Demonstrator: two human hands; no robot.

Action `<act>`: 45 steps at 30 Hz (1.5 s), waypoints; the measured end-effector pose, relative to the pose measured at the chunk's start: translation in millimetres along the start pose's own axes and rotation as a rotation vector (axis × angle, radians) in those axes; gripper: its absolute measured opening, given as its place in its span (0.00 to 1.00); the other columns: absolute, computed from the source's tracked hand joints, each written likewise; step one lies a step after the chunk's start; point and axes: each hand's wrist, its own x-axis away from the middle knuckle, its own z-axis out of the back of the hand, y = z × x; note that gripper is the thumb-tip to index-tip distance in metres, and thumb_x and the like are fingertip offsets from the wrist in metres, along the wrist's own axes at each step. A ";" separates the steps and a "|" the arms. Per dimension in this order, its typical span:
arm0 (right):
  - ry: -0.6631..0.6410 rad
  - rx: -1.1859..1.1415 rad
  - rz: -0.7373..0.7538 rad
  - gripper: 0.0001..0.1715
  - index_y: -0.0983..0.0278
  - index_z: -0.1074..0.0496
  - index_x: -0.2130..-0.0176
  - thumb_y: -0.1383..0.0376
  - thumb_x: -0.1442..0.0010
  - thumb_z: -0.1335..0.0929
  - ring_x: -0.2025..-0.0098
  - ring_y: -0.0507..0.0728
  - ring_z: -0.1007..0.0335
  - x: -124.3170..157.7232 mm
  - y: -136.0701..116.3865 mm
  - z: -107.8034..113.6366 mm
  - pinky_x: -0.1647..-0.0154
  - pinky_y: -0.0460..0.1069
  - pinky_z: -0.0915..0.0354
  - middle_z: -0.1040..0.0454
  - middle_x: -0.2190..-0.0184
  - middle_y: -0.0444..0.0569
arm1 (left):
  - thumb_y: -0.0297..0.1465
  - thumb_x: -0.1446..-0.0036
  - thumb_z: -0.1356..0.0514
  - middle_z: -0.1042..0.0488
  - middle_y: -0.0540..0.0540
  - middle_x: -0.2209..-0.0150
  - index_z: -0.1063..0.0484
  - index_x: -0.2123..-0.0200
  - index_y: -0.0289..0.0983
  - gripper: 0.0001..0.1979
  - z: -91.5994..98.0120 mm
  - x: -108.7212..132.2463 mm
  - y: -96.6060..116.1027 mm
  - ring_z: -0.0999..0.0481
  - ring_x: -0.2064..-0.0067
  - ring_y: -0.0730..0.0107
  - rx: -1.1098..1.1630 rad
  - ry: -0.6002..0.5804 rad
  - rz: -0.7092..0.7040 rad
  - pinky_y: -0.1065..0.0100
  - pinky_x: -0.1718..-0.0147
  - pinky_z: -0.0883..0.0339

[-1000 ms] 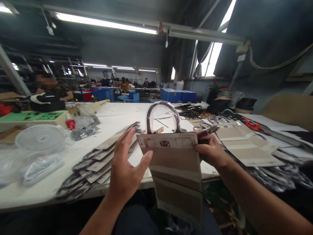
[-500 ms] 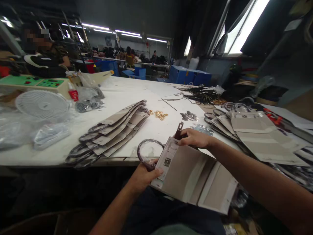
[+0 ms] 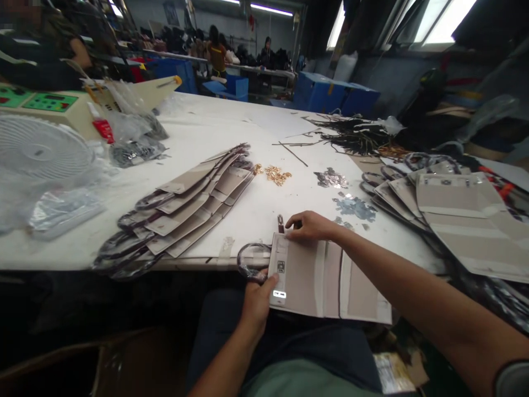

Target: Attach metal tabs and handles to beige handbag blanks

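The left hand (image 3: 257,298) is pinching the bag (image 3: 303,278) by its top edge, some fingers hiding beneath. The bag is lying flatter over the lap (image 3: 217,325) than a moment ago, probably steadier for handling. At its far corner, the right hand (image 3: 309,226) is curling its fingers beside a strap (image 3: 280,223), grip unclear. Right of the bag, a stack of bags (image 3: 460,198) is running out of view.

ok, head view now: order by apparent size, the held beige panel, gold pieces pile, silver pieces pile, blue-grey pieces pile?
Largest to smallest:
1. Held beige panel, clearly largest, though nearest the camera
2. Blue-grey pieces pile
3. Gold pieces pile and silver pieces pile: too alike to rank
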 end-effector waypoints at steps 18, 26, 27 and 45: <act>0.810 -1.332 0.209 0.25 0.59 0.43 0.76 0.55 0.35 0.30 0.85 0.49 0.48 36.9 -42.8 -68.6 0.85 0.46 0.45 0.42 0.83 0.37 | 0.38 0.53 0.28 0.15 0.41 0.66 0.18 0.54 0.31 0.24 -20.0 -6.0 8.9 0.16 0.66 0.56 -0.006 0.066 0.082 0.62 0.64 0.24; 0.762 -1.022 0.269 0.26 0.59 0.41 0.77 0.55 0.32 0.30 0.82 0.50 0.43 41.1 -54.2 -85.6 0.80 0.48 0.44 0.38 0.83 0.39 | 0.38 0.52 0.29 0.16 0.44 0.68 0.18 0.58 0.33 0.19 -20.0 -7.3 12.2 0.18 0.67 0.60 -0.043 0.047 0.076 0.65 0.65 0.26; 0.701 -0.914 0.279 0.27 0.59 0.40 0.78 0.55 0.33 0.29 0.80 0.50 0.42 39.9 -58.5 -85.5 0.78 0.48 0.44 0.36 0.82 0.40 | 0.38 0.52 0.29 0.17 0.44 0.68 0.18 0.60 0.33 0.17 -19.7 -7.1 12.9 0.19 0.68 0.60 -0.057 0.049 0.061 0.65 0.66 0.27; 0.227 -0.422 0.356 0.30 0.61 0.42 0.82 0.54 0.33 0.34 0.79 0.49 0.48 18.9 -99.1 -72.5 0.75 0.47 0.49 0.42 0.83 0.39 | 0.33 0.54 0.31 0.19 0.46 0.72 0.18 0.69 0.34 0.09 -18.8 -2.2 12.7 0.22 0.70 0.64 -0.029 0.070 -0.074 0.68 0.69 0.31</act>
